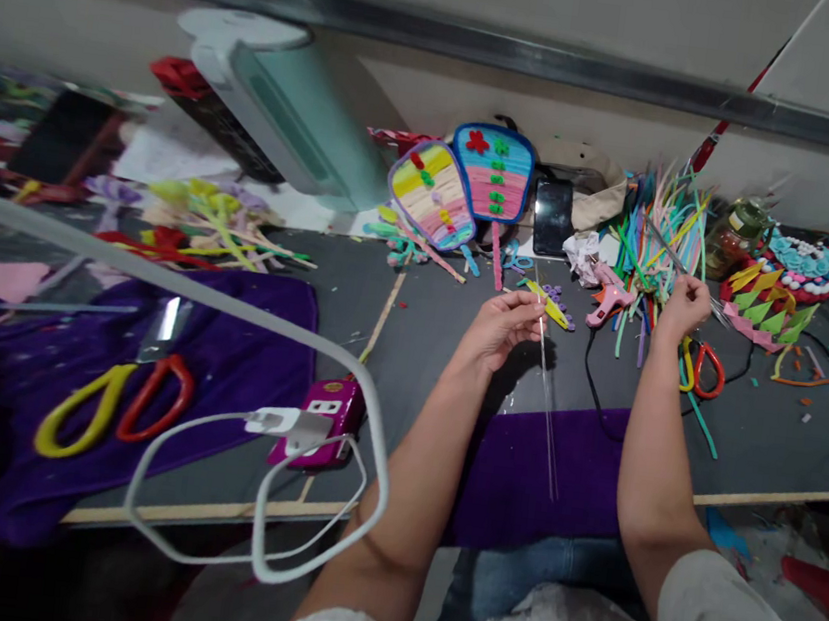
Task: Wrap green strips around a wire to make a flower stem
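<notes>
Grip, L hand (497, 331): fingertips pinched shut on a thin clear rod (548, 408), held near its top end; rod slants down toward the purple cloth (537, 477) at bench (417, 351) edge. A small yellow strip (547, 305) sits at the pinch; can't tell if it's fixed to the rod.
Grip, R hand (682, 308): curled closed among the pipe-cleaner bundle (657, 240); what it has hold of, if anything, can't be made out.
Nearby: pink glue gun (607, 302) btwn the hands; red/yellow scissors (702, 368) just beside R wrist; two striped fans (467, 186) behind.
Risk (judgement): rod is slim, held at one end only, so a slack pinch could let it swing or slip off the bench edge. R hand pulling from the tangle may drag loose stems onto the glue gun, whose cord lies close.
Obscured: R fingertips; rod's lower tip against cloth; left bench partly masked by white cable (255, 432) and lamp (289, 104), blurred.
</notes>
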`<state>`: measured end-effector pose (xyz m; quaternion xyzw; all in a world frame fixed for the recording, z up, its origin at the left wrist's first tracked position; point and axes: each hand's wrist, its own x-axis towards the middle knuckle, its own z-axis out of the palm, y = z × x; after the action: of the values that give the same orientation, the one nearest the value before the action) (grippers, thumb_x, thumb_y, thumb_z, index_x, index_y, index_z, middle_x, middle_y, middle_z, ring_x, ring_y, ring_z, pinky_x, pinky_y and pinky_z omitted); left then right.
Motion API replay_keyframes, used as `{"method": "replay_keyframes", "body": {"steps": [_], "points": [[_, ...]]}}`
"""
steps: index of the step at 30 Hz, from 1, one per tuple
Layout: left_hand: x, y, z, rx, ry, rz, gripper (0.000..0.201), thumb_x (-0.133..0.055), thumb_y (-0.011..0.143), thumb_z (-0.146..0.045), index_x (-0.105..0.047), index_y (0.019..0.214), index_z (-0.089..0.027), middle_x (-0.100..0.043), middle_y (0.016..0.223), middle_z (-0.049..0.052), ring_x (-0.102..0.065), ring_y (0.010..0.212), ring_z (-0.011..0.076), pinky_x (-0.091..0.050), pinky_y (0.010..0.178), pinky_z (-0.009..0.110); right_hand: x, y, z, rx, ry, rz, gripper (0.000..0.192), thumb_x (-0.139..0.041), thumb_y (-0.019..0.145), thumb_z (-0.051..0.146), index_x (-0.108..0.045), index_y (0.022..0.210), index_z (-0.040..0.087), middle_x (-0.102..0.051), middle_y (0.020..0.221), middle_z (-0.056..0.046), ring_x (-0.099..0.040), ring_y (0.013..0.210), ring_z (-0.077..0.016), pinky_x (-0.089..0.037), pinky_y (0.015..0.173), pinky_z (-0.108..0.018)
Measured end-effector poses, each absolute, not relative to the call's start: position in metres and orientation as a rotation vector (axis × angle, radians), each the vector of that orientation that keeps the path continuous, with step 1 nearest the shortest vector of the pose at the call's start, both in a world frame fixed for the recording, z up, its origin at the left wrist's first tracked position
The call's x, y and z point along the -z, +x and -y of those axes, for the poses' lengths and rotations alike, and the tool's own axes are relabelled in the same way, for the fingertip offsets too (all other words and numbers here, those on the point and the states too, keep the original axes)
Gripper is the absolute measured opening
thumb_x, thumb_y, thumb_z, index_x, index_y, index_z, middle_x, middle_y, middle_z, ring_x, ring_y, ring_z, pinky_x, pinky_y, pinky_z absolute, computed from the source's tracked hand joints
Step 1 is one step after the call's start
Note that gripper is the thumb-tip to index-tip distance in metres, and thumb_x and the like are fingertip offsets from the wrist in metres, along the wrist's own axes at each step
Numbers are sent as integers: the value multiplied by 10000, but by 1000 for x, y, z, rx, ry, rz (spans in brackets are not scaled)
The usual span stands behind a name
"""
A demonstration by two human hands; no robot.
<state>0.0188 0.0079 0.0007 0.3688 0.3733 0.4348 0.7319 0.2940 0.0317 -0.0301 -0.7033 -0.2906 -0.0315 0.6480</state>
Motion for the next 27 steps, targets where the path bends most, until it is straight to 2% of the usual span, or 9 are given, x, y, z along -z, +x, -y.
{"method": "replay_keyframes", "body": {"steps": [11,15,19,23,27], "points": [[1,18,-9,-959,816,-817,315,-805,577,-233,-625,812,-126,-654,620,1,-581,482,78,-492,477,180,35,301,-38,30,-1551,537,102,-527,770,218,-544,691,155,-501,654,21,-484,651,-120,-437,679,-267],[0,19,-9,-956,809,-815,326,-812,567,-236,-624,809,-124,-650,610,0,-583,479,81,-495,473,181,38,306,-40,-10,-1560,488,40,-511,753,165,-547,771,157,-502,697,25,-486,647,-110,-439,671,-259],[-2,19,-8,-958,799,-816,330,-817,558,-228,-626,805,-120,-652,609,1,-580,474,79,-494,470,178,36,303,-35,-51,-1569,552,120,-514,789,272,-546,764,160,-488,653,28,-465,608,-115,-419,620,-255],[-3,19,-8,-956,799,-828,316,-809,570,-219,-624,807,-122,-653,605,3,-580,475,79,-489,471,176,26,292,-26,18,-1715,693,201,-516,797,335,-556,693,168,-529,651,14,-484,637,-129,-408,674,-271],[-3,19,-8,-951,805,-835,313,-805,576,-215,-619,810,-124,-650,608,2,-580,476,80,-487,473,182,17,279,-19,19,-1824,882,200,-537,790,370,-596,755,182,-600,738,-9,-520,701,-148,-405,717,-282]]}}
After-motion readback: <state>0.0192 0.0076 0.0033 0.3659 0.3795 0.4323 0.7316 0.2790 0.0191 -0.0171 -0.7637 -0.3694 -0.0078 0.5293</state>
